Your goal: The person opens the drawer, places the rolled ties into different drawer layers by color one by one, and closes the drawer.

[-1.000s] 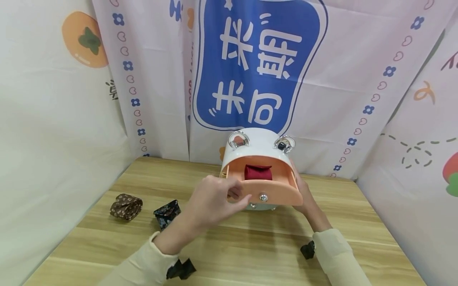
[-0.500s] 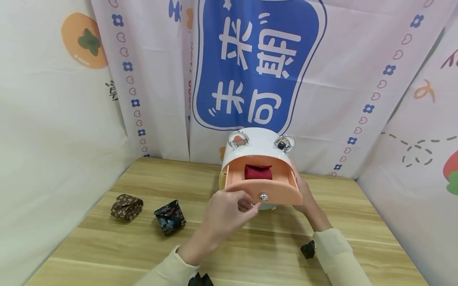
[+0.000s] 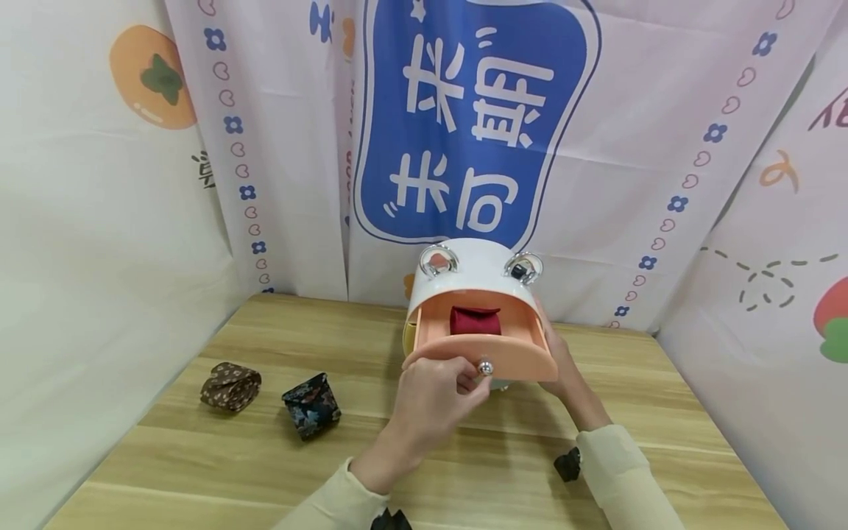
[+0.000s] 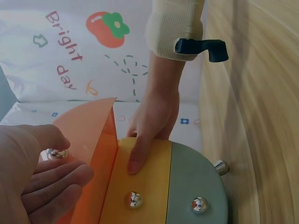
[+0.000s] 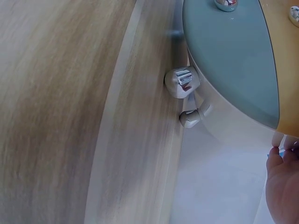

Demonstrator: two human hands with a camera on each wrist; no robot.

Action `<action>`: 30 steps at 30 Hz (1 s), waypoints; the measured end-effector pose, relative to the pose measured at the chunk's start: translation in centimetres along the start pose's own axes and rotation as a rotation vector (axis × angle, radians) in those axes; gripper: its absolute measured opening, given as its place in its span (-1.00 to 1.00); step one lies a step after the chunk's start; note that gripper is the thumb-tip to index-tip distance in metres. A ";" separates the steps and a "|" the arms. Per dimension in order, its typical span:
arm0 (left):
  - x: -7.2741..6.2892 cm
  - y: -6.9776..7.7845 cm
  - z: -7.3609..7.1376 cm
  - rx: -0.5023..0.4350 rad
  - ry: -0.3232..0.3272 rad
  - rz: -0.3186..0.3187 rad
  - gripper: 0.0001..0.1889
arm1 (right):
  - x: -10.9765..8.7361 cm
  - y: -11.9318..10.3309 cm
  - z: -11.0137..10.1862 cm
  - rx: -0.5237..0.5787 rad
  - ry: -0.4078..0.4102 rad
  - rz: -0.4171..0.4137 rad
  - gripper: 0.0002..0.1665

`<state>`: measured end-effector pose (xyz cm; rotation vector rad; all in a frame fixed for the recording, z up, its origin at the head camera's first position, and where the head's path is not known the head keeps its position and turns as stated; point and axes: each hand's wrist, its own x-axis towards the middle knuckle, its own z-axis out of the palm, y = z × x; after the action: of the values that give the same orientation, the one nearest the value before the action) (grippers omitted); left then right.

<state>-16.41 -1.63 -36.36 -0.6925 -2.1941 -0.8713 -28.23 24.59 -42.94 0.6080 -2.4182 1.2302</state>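
Observation:
A small white drawer cabinet [image 3: 473,259] with two round chrome eyes stands at the back of the table. Its orange top drawer [image 3: 523,356] is pulled out, and a folded dark red cloth [image 3: 475,321] lies inside. My left hand [image 3: 433,394] is at the drawer front, thumb and forefinger around its chrome knob [image 3: 486,367]. In the left wrist view my right hand [image 4: 156,114] grips the cabinet's side, thumb over the yellow middle drawer [image 4: 119,182]. The green bottom drawer [image 4: 191,172] is flush with the cabinet.
Left on the wooden table [image 3: 199,471] lie a rolled brown patterned cloth [image 3: 231,387] and a folded dark floral cloth [image 3: 311,406]. Behind the cabinet hangs a printed curtain [image 3: 298,184]. Chrome feet [image 5: 182,82] lift the cabinet off the tabletop.
My left hand has moved right along the drawer front to the knob. The right hand stays at the cabinet's side, and the drawer remains pulled out.

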 end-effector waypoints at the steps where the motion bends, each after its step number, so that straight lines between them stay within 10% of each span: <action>1: 0.0 0.0 0.1 0.003 0.003 0.002 -0.89 | 0.0 0.0 0.0 0.001 -0.002 0.005 0.23; 30: 2.5 -0.9 0.6 0.069 -0.006 0.044 -0.81 | -0.2 0.1 0.1 -0.007 0.014 0.011 0.22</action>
<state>-18.81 -1.21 -35.22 -0.7079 -2.1950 -0.7688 -28.09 24.65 -43.15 0.5834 -2.4168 1.2255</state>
